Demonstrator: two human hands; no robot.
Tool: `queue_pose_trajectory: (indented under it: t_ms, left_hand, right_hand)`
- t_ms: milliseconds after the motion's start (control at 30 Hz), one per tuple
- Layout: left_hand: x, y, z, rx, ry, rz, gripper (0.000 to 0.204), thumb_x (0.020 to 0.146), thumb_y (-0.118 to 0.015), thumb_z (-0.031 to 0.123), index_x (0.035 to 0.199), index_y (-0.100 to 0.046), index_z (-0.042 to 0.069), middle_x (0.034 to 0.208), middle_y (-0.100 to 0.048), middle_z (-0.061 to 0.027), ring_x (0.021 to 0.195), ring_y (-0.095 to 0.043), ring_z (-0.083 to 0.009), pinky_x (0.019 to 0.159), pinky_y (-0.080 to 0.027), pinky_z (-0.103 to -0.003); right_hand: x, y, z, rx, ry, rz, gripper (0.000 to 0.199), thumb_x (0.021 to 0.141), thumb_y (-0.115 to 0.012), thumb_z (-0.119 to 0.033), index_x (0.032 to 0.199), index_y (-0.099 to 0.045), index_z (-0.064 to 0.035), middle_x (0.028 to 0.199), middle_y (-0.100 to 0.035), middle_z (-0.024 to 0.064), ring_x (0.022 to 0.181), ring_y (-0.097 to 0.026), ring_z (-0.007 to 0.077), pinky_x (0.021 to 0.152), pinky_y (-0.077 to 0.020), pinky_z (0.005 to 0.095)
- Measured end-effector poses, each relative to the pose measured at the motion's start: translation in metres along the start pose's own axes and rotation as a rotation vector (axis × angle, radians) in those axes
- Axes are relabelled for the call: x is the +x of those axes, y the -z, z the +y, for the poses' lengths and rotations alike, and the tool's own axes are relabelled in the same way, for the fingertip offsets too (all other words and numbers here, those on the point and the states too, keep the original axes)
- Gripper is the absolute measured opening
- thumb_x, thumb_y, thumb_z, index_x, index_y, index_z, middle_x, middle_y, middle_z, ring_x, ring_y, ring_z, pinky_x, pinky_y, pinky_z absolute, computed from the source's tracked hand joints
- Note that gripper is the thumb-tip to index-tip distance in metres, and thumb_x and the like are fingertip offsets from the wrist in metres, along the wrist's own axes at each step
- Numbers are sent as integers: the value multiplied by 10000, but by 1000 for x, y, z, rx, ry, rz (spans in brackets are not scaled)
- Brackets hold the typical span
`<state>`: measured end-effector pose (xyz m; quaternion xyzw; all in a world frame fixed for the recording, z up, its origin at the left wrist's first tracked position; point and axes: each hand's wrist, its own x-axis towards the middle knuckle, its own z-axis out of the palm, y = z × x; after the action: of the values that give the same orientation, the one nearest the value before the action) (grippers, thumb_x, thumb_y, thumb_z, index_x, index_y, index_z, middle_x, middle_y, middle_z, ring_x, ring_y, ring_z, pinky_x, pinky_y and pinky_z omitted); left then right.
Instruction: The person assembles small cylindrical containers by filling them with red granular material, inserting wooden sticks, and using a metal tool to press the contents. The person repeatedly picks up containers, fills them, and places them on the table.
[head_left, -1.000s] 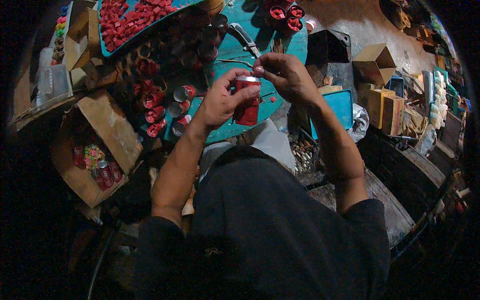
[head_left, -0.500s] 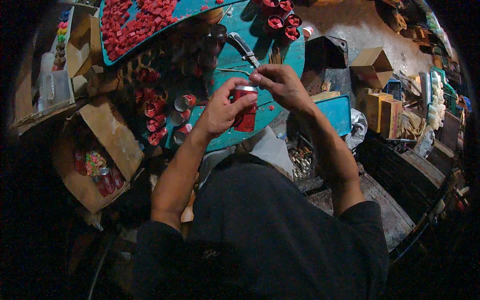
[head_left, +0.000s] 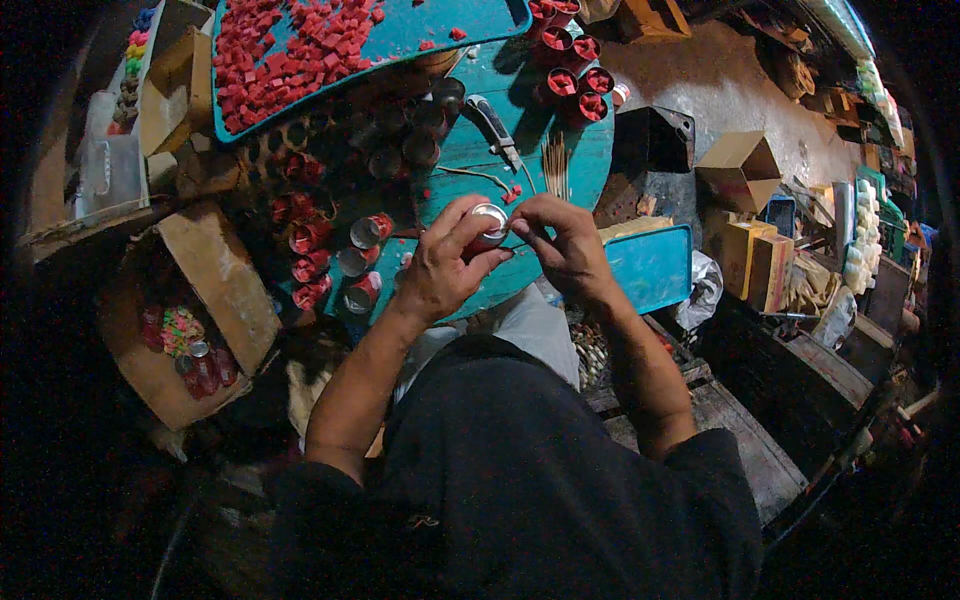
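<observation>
In my left hand, fingers wrapped around its side, is a red can with its shiny silver end tilted up. My right hand pinches its thumb and fingertips together at the can's right edge. Whatever lies in that pinch is too small to make out. Just beyond my hands on the teal table lie a utility knife, a bundle of thin sticks and a piece of string. Cut-open cans lie left of my left hand.
A blue tray of red chunks sits at the far left. Cans filled with red pieces stand at the table's far right. Another blue tray is at right, near cardboard boxes. An open carton holds red cans at left.
My hands have come closer to my body. The can has tipped from showing its red side to showing its silver end. My right fingertips have moved down beside it.
</observation>
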<state>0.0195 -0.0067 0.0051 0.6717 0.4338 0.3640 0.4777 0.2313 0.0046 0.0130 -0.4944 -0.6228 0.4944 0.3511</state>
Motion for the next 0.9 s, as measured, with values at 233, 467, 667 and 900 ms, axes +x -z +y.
queue_pose_trajectory:
  t_ms: [233,467,667,900]
  left_hand:
    - [-2,-13,-7,45,-69,-5,472,815,-848,34,1222,-610,66,1411,-559,-176,1084,-723,-284,836,-639,-355]
    - [-6,-30,-19,-28,-102,126,520,811,-818,-23,1270,-582,40,1351,-573,-180,950,-744,-270,786,-627,-327]
    - [-5,-47,-40,60,120,158,413,858,-816,176,1208,-638,47,1247,-669,-178,1122,-681,-357,965,-551,-436]
    - [-12,-70,-93,141,229,294,360,849,-811,182,1130,-640,37,1106,-678,-180,1011,-678,-395,888,-555,-440]
  right_hand:
    - [9,0,-2,185,-297,54,96,915,-757,-75,977,-731,-5,937,-698,105,868,-676,206,768,-526,313]
    - [0,2,20,40,70,-20,169,911,-763,-100,1061,-748,-24,1101,-665,133,1045,-656,282,914,-528,375]
    - [-7,3,39,-144,57,-134,353,915,-788,-216,1221,-724,-50,1208,-659,173,1144,-653,342,963,-528,415]
    - [12,-12,76,-48,-204,-37,361,937,-778,-240,1194,-715,6,1132,-715,179,967,-724,303,847,-572,372]
